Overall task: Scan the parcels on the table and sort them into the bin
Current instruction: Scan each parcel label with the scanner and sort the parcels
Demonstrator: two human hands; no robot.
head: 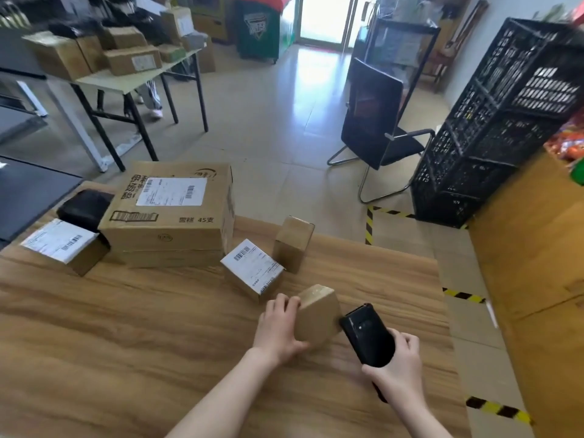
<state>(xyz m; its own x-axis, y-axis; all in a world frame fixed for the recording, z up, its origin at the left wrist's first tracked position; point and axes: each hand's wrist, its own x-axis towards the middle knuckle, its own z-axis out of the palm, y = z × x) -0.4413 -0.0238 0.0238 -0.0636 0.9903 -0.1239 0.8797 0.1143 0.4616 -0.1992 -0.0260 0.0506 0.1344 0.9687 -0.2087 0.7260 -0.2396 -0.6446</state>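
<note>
We are standing at a wooden bench (126,327) that is carrying all the parcels. Off to the right, a stack of black lattice crates (493,121) is sitting on the floor, and we cannot tell what is lying inside them. The large carton (167,229) is resting at the far left of the bench, its white label facing up. A black pouch (85,207) and a labelled parcel (63,248) are lying just beside it on the left. On its right, a second labelled parcel (252,270) is sitting tilted, with a plain upright box (292,245) just behind it.

Nearest us, the small plain parcel (319,317) is tipping up on the bench. Our left hand (278,330) is gripping it, the fingers (286,303) curling over its upper left edge and the thumb pressing against its lower near edge. Our right hand (398,365) is wrapping around the lower half of the black scanner (369,336). The scanner's head is pointing up and to the left, almost touching the parcel's right side.
</note>
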